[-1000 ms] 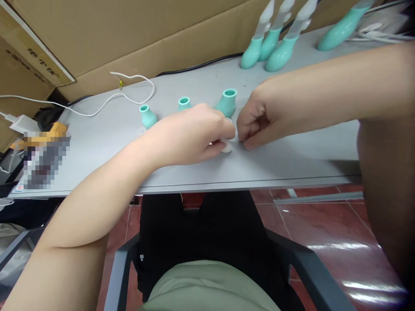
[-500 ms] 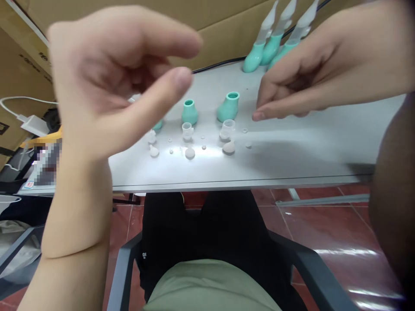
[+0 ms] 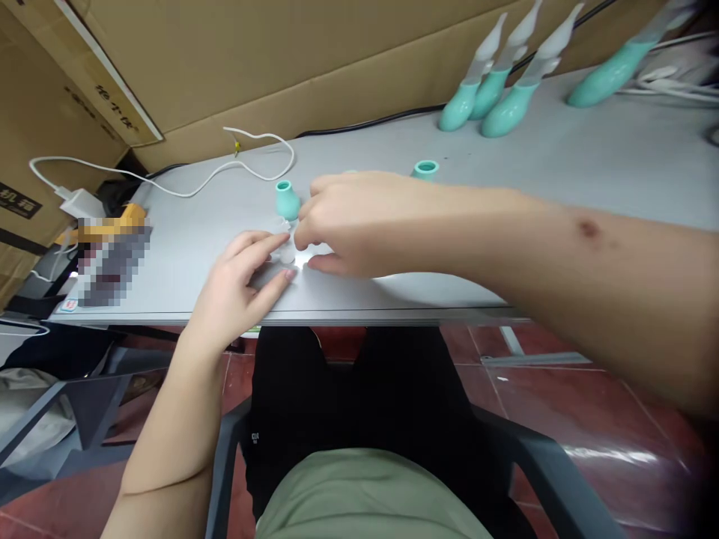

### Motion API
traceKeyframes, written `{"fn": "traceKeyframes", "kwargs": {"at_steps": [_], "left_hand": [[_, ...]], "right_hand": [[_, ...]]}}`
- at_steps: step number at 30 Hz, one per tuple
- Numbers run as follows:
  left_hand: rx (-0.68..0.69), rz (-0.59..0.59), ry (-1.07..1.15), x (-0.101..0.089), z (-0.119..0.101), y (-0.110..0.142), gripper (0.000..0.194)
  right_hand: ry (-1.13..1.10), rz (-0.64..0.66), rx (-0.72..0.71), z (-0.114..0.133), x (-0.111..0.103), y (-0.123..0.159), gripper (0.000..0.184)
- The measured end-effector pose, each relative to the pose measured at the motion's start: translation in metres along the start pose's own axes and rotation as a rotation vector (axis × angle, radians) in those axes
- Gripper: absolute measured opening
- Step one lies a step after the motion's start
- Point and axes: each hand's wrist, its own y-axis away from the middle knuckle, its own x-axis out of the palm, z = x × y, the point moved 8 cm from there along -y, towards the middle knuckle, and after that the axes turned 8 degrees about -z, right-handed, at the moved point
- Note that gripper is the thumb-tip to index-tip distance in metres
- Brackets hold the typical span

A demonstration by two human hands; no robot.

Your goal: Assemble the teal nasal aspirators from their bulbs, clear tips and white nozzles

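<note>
My left hand rests at the table's front part, thumb and index finger apart around a small whitish tip. A clear plastic collar is at its index fingertip. My right hand reaches across from the right, its fingers curved and thumb apart, with nothing visible between them. Just behind the hands stands an open-necked mint-green rubber bulb. Another green bulb shows only its neck above my right forearm. A third is almost wholly hidden behind the right hand, as are the other small parts.
Three assembled bulb aspirators with white tips stand at the back right, and another aspirator lies farther right. A white cable loops at the back left near a charger. Cardboard borders the table's rear.
Both hands have come down to the small parts at the left end of the row. My right hand has crossed leftward, and its fingers have parted. The view has turned slightly.
</note>
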Motion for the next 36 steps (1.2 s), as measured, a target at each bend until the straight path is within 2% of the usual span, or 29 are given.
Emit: {"fn": "traceKeyframes", "kwargs": {"at_steps": [3, 6, 9, 11, 14, 16, 18, 21, 23, 26, 28, 36], "left_hand": [[0.007, 0.024, -0.011, 0.008, -0.003, -0.002, 0.032], [0.023, -0.006, -0.045, 0.008, -0.008, -0.005, 0.019], [0.014, -0.07, -0.064, 0.004, -0.008, -0.004, 0.02], [-0.032, -0.126, -0.039, 0.001, -0.005, -0.001, 0.02], [-0.18, -0.259, 0.135, -0.009, 0.005, 0.005, 0.023], [-0.293, -0.35, 0.287, -0.013, 0.013, 0.009, 0.026], [-0.369, -0.441, 0.43, -0.015, 0.016, 0.01, 0.024], [-0.417, -0.587, 0.629, -0.01, 0.014, 0.009, 0.029], [-0.433, -0.643, 0.717, -0.003, 0.011, 0.006, 0.039], [-0.473, -0.621, 0.818, 0.011, 0.01, 0.0, 0.042], [-0.506, -0.58, 0.883, 0.017, 0.011, -0.004, 0.042], [-0.525, -0.543, 0.942, 0.02, 0.013, -0.007, 0.043]], "right_hand": [[0.072, 0.089, 0.074, -0.002, 0.01, 0.0, 0.016], [0.073, 0.084, 0.036, 0.003, 0.011, 0.002, 0.014], [0.048, 0.084, 0.008, 0.004, 0.015, 0.002, 0.022], [0.044, 0.096, 0.003, 0.003, 0.019, 0.002, 0.03], [0.008, 0.066, -0.001, -0.002, 0.023, 0.001, 0.032], [-0.078, -0.061, -0.014, -0.006, 0.02, 0.0, 0.03], [-0.221, -0.26, -0.008, -0.012, 0.011, 0.003, 0.028], [-0.506, -0.518, 0.042, -0.022, -0.001, 0.012, 0.021], [-0.742, -0.616, 0.066, -0.026, -0.005, 0.017, 0.014], [-1.042, -0.674, 0.095, -0.029, -0.005, 0.019, 0.007], [-1.126, -0.674, 0.12, -0.03, -0.003, 0.018, 0.005], [-1.105, -0.643, 0.176, -0.029, 0.001, 0.016, 0.01]]}}
